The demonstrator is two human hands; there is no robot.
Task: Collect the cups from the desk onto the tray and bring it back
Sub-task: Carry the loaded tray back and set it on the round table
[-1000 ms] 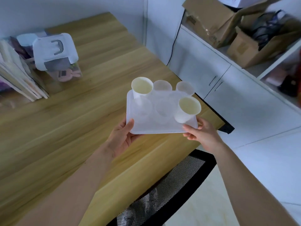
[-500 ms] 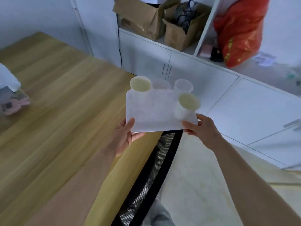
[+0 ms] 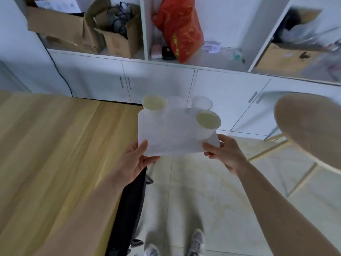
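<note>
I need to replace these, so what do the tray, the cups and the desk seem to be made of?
The tray looks like frosted, translucent white plastic: light passes through and the cup bases show through it. The cups look like thin white paper or plastic; blur leaves that open. The desk shows a light wood grain with a smooth finish, possibly laminate.

Both my arms reach forward, bare to the elbow. My left hand (image 3: 135,163) grips with the thumb (image 3: 144,145) lying flat on top and the fingers curled underneath. My right hand (image 3: 226,154) pinches from the opposite side, thumb on top and fingers tucked below, wrist bent slightly inward. My feet (image 3: 197,242) show below, toes pointing forward.
</note>
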